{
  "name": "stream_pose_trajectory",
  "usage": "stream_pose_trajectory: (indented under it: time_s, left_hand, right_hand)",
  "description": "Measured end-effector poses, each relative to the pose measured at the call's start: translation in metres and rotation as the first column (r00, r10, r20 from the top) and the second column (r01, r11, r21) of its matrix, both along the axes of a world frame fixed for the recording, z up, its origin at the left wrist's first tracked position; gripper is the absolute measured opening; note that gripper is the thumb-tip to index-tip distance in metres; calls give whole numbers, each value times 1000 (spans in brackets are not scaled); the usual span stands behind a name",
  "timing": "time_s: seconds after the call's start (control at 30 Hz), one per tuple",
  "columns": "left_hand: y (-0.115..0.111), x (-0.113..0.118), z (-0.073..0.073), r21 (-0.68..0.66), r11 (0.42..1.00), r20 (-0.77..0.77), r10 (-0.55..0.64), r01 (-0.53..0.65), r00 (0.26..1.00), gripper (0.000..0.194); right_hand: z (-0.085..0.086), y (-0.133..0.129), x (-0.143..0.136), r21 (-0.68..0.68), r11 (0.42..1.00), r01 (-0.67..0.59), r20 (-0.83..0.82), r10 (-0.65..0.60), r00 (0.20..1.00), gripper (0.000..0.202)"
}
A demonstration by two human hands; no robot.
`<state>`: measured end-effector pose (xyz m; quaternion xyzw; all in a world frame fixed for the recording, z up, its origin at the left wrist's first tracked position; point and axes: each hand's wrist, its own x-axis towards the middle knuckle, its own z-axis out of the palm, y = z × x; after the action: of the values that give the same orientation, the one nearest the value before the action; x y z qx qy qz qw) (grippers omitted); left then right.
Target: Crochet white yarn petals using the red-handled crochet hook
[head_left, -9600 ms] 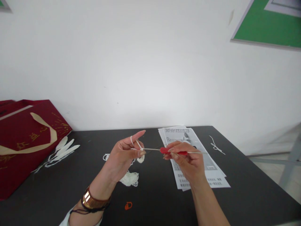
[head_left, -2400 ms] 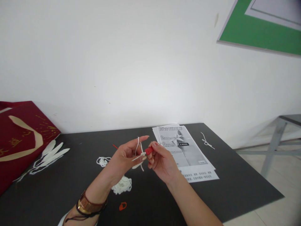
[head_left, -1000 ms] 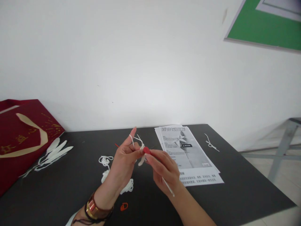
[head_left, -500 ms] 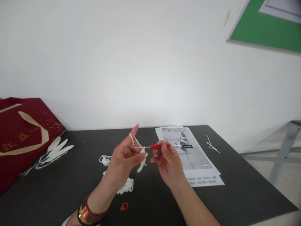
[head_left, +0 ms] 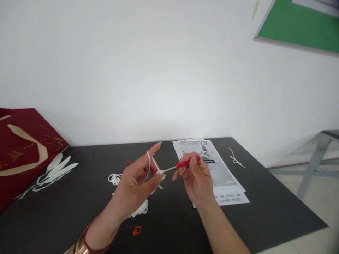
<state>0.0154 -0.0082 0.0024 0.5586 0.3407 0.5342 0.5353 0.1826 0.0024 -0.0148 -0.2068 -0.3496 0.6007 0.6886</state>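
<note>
Between thumb and fingers, my left hand pinches a small white crochet piece. White yarn loops round its raised index finger and runs down to that piece. My right hand grips the red handle of a crochet hook, tilted up to the right. The hook's metal shaft points left and meets the white stitches at my left fingertips; its very tip is hard to make out. A heap of white yarn lies below my left wrist, partly hidden by it.
Printed sheets lie behind my right hand. Finished white petal-shaped pieces rest beside a dark red bag on the left. An orange stitch marker is near the front, a white yarn scrap at the right of the black table.
My right hand has moved slightly right, and the hook now slants where it lay level. The crochet piece has turned at my left fingertips. The whole view has shifted a little.
</note>
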Motion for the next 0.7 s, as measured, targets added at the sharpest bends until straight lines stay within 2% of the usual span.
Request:
stream_pose_trajectory:
  time_s: [0.07,0.17,0.27,0.37,0.57,0.7]
  left_hand:
    - [0,-2,2,-22,1000,-22,-22,21,1000,58]
    - [0,-4,6,-77,993,0,-89,88,996,51]
    - [1,-8,6,-93,977,40,-187,190,982,49]
    - [3,-13,5,-83,971,32,-224,226,974,46]
    - [9,-23,1,-105,949,45,-295,298,954,34]
    - [13,-28,-1,-76,903,135,-412,423,901,39]
  right_hand:
    - [-2,1,-1,-39,999,-33,-31,32,999,19]
    - [-8,3,-6,-132,980,-150,-121,134,984,20]
    - [-16,4,-11,-222,929,-295,-250,238,939,19]
    - [-20,4,-14,-254,883,-395,-348,298,889,18]
    - [-20,5,-12,-233,872,-431,-380,327,865,15]
    - [-22,5,-13,-228,863,-450,-381,347,857,17]
